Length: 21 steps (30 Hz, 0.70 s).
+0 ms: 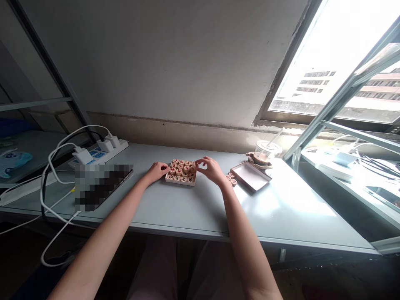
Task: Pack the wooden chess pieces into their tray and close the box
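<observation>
A shallow box (180,182) full of round wooden Chinese chess pieces (179,166), marked with red and black characters, sits on the grey desk in front of me. My left hand (158,171) is at the box's left edge, fingers curled and thumb and forefinger against its side. At the upper right corner of the box, my right hand (210,168) has its thumb and forefinger closed about a piece, which the fingers partly cover. Several loose chess pieces (231,179) lie on the desk right of that hand, beside the upturned box lid (251,176).
On the left are a blurred-out dark device (103,187) and a white power strip (103,154) with plugs and cables. A lidded plastic cup (267,149) with a straw stands at the back right, next to a brown ornament (260,160). Metal frame posts flank the desk (187,212).
</observation>
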Each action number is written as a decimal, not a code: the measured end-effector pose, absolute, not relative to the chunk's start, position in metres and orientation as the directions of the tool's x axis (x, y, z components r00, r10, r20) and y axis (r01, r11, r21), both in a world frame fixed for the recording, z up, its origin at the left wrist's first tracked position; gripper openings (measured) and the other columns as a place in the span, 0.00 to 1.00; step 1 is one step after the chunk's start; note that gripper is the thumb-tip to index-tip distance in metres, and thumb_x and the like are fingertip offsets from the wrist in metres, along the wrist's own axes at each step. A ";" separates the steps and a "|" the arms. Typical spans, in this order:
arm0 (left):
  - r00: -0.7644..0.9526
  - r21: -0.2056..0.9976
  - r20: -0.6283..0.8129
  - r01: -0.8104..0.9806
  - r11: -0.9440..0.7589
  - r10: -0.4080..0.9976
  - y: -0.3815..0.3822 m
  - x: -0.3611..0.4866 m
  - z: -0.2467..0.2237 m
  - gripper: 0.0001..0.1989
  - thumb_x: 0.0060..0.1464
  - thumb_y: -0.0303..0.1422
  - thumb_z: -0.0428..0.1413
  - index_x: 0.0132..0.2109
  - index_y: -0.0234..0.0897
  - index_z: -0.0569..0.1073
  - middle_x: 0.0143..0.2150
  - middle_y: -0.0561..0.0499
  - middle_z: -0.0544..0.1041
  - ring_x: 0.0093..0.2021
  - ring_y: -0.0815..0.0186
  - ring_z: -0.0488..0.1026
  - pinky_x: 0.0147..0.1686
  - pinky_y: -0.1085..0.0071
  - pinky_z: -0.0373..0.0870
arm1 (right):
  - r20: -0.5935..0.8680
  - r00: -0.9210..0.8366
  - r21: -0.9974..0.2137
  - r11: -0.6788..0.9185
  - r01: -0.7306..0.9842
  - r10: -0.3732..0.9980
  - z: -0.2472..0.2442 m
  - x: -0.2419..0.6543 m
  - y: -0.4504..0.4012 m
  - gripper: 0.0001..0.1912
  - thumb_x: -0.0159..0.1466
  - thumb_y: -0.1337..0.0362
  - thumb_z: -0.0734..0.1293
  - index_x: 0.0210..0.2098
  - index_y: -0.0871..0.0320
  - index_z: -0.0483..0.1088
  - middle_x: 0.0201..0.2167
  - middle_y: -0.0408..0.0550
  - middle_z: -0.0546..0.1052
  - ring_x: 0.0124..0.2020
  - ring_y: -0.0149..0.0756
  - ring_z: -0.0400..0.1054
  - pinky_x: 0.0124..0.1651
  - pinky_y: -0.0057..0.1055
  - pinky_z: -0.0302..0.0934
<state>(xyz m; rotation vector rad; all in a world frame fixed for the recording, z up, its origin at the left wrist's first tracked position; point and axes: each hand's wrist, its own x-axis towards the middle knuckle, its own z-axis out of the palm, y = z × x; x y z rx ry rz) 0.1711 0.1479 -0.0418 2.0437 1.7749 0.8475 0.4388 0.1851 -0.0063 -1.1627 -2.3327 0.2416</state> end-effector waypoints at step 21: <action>0.073 0.605 0.235 0.770 -0.205 0.969 0.147 0.171 -0.043 0.17 0.51 0.41 0.47 0.21 0.35 0.67 0.19 0.55 0.63 0.25 0.69 0.57 0.27 0.72 0.52 | 0.360 -0.634 -0.198 0.720 0.665 0.684 -0.012 0.411 0.169 0.07 0.65 0.58 0.64 0.36 0.54 0.71 0.38 0.46 0.75 0.41 0.36 0.66 0.43 0.32 0.48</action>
